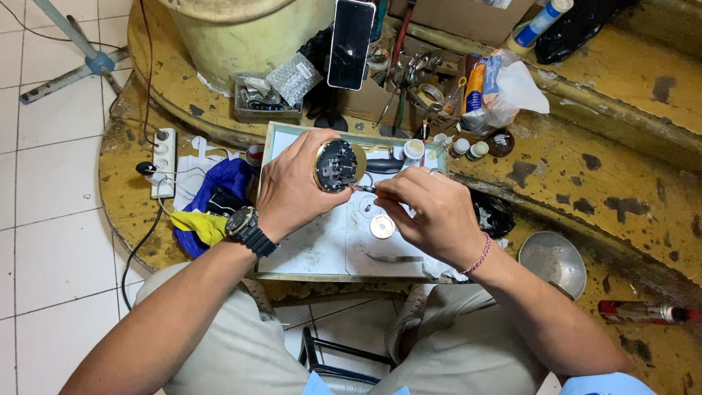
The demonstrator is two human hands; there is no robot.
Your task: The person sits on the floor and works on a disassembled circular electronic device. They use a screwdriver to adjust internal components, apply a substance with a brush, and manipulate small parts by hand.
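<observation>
Clearly your left hand (292, 190) clamps the round clock movement (336, 165) above the white tray (322, 249), back tilted up, so your right hand (431, 212) can pinch the thin tool (363, 189) at its edge.

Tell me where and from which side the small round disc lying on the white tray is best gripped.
Probably by its rim, from above: the round disc lies flat on the white tray, with bare surface around it, just below the right hand, so fingertips can pinch opposite edges.
</observation>
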